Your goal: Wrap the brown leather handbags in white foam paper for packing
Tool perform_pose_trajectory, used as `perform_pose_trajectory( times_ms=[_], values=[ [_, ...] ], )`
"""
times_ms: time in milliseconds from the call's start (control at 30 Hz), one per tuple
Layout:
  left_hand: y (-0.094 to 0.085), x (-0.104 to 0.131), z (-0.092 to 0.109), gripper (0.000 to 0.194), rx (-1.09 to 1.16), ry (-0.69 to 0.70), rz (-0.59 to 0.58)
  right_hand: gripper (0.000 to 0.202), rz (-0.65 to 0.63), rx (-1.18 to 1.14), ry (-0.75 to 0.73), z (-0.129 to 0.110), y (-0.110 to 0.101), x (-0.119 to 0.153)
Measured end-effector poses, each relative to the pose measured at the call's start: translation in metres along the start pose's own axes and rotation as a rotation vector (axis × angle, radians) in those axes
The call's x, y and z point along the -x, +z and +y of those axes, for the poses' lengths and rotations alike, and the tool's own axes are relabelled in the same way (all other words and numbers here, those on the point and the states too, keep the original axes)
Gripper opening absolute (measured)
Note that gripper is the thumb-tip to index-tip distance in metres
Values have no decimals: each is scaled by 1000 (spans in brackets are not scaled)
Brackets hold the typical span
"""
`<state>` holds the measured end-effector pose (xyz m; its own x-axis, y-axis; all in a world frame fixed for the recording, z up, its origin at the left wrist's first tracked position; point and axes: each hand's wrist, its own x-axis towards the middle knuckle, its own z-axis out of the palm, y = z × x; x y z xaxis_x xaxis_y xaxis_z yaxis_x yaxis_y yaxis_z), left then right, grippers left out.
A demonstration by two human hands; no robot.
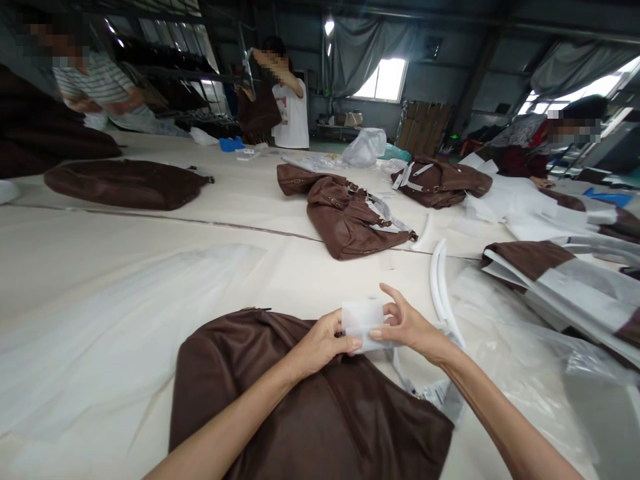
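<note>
A brown leather handbag [300,413] lies on the table right in front of me. Above its upper edge, both my hands hold a small piece of white translucent paper [363,317]. My left hand [320,343] pinches the paper's left side between thumb and fingers. On the other side, my right hand [407,323] grips the paper with its thumb and bent fingers, the index finger raised. A white wrapped strap and a printed tag [437,393] show at the bag's right side, partly behind my right forearm. What the paper wraps, if anything, is hidden.
More brown handbags [345,223] lie across the pale table [240,277]. Clear plastic bags [520,340] and white foam tubes [440,287] are at the right. A thin plastic sheet [150,313] spreads at the left. Several other people [293,110] stand around the table's far side.
</note>
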<state>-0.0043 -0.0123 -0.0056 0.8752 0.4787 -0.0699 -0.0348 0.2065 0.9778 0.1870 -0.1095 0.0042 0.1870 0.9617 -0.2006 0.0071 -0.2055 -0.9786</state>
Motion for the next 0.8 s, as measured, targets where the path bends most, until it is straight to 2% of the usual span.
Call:
perform_pose_trajectory(
  times_ms=[33,67,133,167,333,433,667,800],
  values=[
    [0,0,1,49,-9,-9,-14,103,-96,-37,41,-2,-6,-2],
    [0,0,1,49,-17,-19,-21,99,-193,-61,68,-4,-10,-4],
    [1,0,2,47,-18,-36,-10,78,-342,-86,94,-6,-15,-8],
    [1,0,3,46,-11,-40,2,67,-366,-92,96,-5,-15,-10],
    [2,3,5,41,59,-25,45,37,-219,-126,-1,3,-9,-4],
    [0,5,6,28,30,-38,17,25,-212,9,-98,3,-10,5],
    [-1,4,8,9,8,-95,84,27,-313,232,-289,-6,-15,11],
    [-6,4,10,11,-15,-115,64,28,-310,302,-334,0,-14,12]
  ],
)
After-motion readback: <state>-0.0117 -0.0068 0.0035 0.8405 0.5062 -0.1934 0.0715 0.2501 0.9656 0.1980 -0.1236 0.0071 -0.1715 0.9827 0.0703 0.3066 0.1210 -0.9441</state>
